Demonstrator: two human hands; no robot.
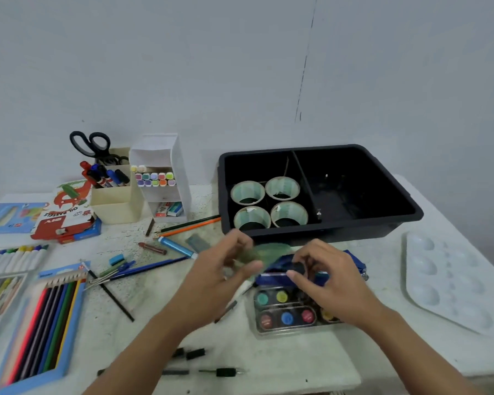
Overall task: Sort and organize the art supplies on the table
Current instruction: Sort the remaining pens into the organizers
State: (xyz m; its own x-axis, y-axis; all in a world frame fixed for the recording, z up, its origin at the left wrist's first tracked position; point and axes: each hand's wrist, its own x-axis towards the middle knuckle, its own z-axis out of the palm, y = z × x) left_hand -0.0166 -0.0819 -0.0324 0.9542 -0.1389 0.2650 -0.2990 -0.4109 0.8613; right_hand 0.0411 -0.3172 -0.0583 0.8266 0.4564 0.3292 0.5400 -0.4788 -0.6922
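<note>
My left hand (226, 269) grips a blurred, greenish round thing (268, 249), much like a tape roll, just in front of the black bin (394, 195). My right hand (328, 277) pinches a small black pot or cap (298, 268) between thumb and forefinger. It is above a blue zip pouch (354, 259) and a clear paint set (285, 317) of round coloured pots. Several pale green tape rolls (282, 188) stand in the bin's left compartment. The right compartment looks nearly bare.
A white palette (445, 280) lies at right. Loose pencils (191, 225), a blue glue stick (176, 246), brushes and black pen parts (196, 353) scatter the middle. A coloured pencil box (40, 323), crayons, an oil pastels box (66, 215), a marker organizer (160, 178) and scissors (93, 143) fill the left.
</note>
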